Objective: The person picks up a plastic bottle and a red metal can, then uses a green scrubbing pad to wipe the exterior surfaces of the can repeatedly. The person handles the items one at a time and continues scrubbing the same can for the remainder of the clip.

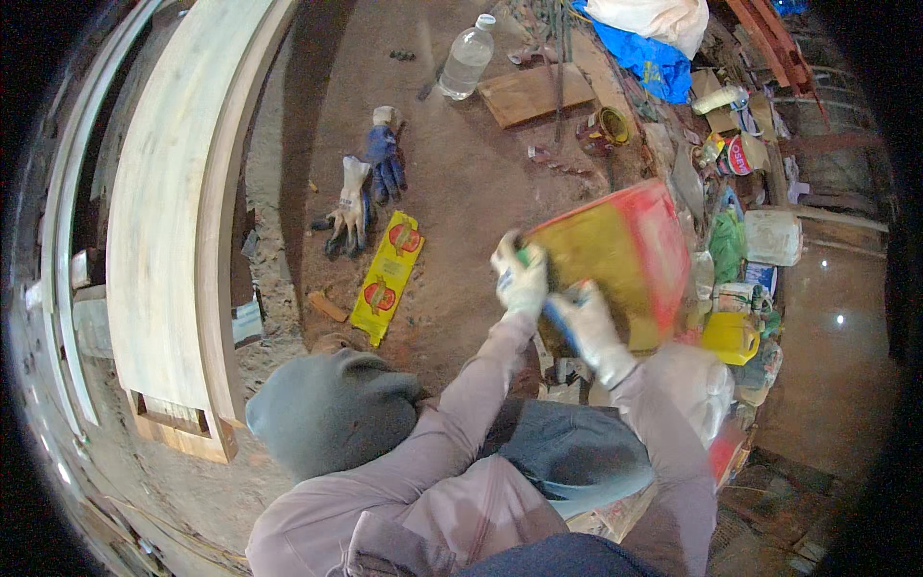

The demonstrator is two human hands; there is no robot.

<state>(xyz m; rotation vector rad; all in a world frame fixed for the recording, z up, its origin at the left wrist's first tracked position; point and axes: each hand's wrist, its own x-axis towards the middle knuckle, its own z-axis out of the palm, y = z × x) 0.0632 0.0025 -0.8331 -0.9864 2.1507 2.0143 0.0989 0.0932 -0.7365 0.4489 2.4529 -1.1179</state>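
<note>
A large yellow and red panel (606, 255), thin-edged like cut tin sheet, is tilted up in front of me and blurred by motion. My left hand (522, 279), in a pale work glove, is closed on its near left corner, where a bit of green shows. My right hand (586, 322), gloved in white and blue, is at the panel's lower edge; its fingers are smeared and whatever they hold is unclear. On the ground to the left lies a yellow strip (387, 279) with red fruit prints. Two loose work gloves, one white (348, 207) and one blue (386, 159), lie beyond it.
A long pale wooden piece (173, 202) stands at the left. Ahead are a clear water bottle (467, 60), a wooden board (536, 94) and an open tin (604, 130). Along the right are a yellow container (731, 337), a white bucket (773, 238) and piled plastic.
</note>
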